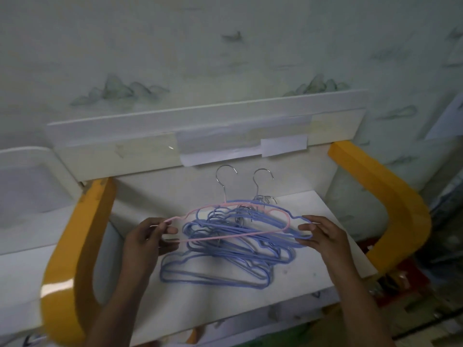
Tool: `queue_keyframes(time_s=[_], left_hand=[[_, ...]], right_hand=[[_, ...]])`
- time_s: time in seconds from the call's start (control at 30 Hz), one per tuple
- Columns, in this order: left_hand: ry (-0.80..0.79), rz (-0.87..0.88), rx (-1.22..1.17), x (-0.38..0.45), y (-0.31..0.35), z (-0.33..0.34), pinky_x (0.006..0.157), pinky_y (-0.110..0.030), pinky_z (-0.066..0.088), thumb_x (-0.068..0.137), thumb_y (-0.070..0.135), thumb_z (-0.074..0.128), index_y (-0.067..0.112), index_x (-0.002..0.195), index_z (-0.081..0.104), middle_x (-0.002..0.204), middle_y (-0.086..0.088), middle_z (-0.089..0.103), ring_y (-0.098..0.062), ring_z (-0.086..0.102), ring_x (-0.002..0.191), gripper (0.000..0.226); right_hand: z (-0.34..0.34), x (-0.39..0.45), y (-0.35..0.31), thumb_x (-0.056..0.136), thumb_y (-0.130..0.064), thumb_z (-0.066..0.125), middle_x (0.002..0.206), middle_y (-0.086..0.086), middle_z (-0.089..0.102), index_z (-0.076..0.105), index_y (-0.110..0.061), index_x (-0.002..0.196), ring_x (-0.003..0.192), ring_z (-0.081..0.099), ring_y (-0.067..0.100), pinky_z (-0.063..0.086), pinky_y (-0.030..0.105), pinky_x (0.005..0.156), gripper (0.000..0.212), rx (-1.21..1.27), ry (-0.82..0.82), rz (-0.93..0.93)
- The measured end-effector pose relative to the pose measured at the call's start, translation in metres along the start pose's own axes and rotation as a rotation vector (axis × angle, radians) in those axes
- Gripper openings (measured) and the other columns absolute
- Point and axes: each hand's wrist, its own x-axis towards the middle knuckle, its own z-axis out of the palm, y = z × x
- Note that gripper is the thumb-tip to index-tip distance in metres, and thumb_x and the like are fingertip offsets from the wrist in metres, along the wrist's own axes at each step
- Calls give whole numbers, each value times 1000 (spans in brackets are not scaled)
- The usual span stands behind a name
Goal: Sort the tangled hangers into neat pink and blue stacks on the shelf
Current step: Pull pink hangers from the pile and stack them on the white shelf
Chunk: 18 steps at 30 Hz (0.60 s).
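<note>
A tangle of several blue hangers lies in the middle of the white shelf. My left hand pinches the left end of a pink hanger, raised a little above the pile. My right hand grips the right end of a blue hanger that overlaps the pink one. Two metal hooks stick up behind the pile toward the back panel.
Yellow curved arms flank the shelf, one on the left and one on the right. A white back panel with taped paper stands behind. A white rounded unit sits at the left; clutter shows low at the right.
</note>
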Motion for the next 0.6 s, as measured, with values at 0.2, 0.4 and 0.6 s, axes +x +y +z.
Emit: queue_keyframes(time_s=[0.2, 0.4, 0.6], left_hand=[[57, 97, -28, -23, 28, -44, 61, -33, 60, 98, 7, 52, -4, 102, 65, 84, -20, 69, -40, 67, 70, 18], [115, 183, 14, -59, 54, -120, 66, -40, 60, 98, 10, 54, 7, 97, 70, 84, -19, 70, -37, 70, 73, 17], [239, 179, -42, -114, 64, -225, 64, -37, 61, 98, 8, 52, 6, 96, 68, 84, -20, 70, -35, 68, 63, 16]], right_hand=[[35, -25, -26, 97, -3, 52, 99, 27, 68, 63, 4, 116, 86, 70, 41, 61, 42, 73, 22, -10, -80, -62], [88, -70, -50, 97, -9, 53, 98, 21, 70, 63, 0, 115, 77, 70, 35, 60, 35, 67, 23, 15, -143, -120], [153, -141, -70, 59, -56, 81, 88, 6, 75, 64, -10, 106, 74, 72, 24, 59, 28, 66, 68, 135, -221, -117]])
